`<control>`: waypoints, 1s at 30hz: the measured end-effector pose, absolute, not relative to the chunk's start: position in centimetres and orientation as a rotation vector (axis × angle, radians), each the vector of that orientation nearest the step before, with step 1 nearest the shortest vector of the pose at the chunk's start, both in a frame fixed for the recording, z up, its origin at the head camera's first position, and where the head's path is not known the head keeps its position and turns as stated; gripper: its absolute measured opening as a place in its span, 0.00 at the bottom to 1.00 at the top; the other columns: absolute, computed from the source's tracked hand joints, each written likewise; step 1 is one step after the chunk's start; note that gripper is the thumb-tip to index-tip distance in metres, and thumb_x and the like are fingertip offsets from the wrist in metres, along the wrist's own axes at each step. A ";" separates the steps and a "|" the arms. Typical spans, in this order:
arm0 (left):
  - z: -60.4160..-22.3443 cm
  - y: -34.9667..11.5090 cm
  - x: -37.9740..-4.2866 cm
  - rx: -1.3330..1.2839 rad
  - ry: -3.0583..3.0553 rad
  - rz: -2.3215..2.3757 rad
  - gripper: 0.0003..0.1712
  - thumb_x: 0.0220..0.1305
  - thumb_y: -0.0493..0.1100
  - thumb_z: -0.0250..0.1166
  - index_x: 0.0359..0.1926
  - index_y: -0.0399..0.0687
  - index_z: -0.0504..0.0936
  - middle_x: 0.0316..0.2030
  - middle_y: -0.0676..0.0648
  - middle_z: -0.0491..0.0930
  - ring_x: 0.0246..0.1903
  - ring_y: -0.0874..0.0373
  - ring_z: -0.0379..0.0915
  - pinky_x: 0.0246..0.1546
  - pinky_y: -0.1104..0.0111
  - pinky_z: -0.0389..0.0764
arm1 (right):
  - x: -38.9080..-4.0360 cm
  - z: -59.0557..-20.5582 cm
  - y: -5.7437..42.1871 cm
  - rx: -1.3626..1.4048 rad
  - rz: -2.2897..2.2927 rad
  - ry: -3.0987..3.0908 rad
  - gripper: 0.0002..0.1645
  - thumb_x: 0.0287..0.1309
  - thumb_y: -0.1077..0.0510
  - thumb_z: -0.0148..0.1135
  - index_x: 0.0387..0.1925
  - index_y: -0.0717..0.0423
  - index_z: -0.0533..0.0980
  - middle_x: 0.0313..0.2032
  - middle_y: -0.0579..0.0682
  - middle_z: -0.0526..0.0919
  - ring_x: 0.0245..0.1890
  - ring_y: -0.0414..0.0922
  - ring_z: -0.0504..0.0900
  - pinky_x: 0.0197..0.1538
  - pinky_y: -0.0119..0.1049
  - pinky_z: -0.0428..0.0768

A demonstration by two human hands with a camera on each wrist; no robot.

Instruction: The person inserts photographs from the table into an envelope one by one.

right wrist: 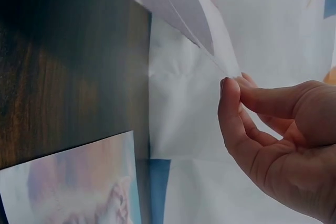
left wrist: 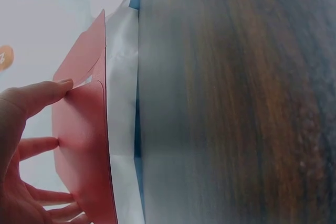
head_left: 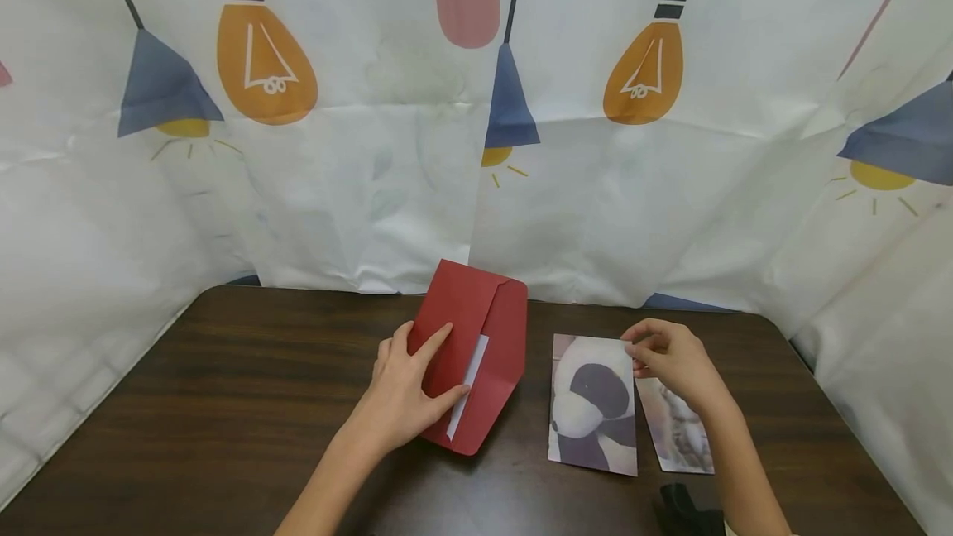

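Note:
My left hand (head_left: 402,395) holds a red envelope (head_left: 465,296) tilted up off the table, its thumb by the opening and its fingers spread over the paper. A strip of white paper (head_left: 471,375) shows inside the envelope's opening. To the right, my right hand (head_left: 673,362) pinches the top right corner of a picture card (head_left: 588,387) with a panda plush on it. Seen from the right wrist, thumb and fingertip meet on that card's corner (right wrist: 212,59). A second picture card (head_left: 673,428) lies on the table below the right hand, partly covered by the panda card and forearm.
A dark wood-grain table (head_left: 246,404) lies beneath everything. White fabric with printed lamps and bulbs (head_left: 357,189) hangs behind and at both sides. A black object (head_left: 681,507) sits by the right forearm at the front edge of the view.

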State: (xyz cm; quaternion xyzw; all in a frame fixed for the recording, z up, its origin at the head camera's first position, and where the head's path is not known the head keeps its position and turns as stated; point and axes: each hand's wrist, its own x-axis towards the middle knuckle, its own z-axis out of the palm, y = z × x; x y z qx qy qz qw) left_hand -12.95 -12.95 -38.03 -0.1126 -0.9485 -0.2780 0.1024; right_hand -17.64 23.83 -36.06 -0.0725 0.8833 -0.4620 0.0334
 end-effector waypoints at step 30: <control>-38.8 -11.5 -13.8 -0.265 -2.756 -0.773 0.45 0.56 0.49 0.80 0.73 0.45 0.74 0.69 0.24 0.64 0.61 0.29 0.64 0.55 0.39 0.76 | -17.2 -35.2 22.9 -0.217 -1.531 2.633 0.12 0.72 0.68 0.62 0.52 0.73 0.78 0.32 0.55 0.82 0.31 0.46 0.85 0.39 0.37 0.88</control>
